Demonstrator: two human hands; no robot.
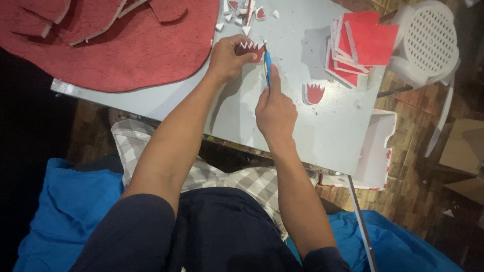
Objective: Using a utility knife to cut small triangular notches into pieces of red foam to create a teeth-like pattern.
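My left hand (228,56) pinches a small red foam piece (252,49) with a white zigzag edge against the grey table (242,111). My right hand (275,112) grips a blue craft knife (267,65), its tip at the right side of that piece. A finished red crown-shaped cutout (314,93) lies on the table to the right of my right hand.
A stack of red square foam sheets (360,45) sits at the table's far right. Large red foam offcuts (116,40) cover the far left. White and red scraps (242,15) lie at the far edge. A white plastic chair (428,43) stands to the right, a white tray (375,151) below it.
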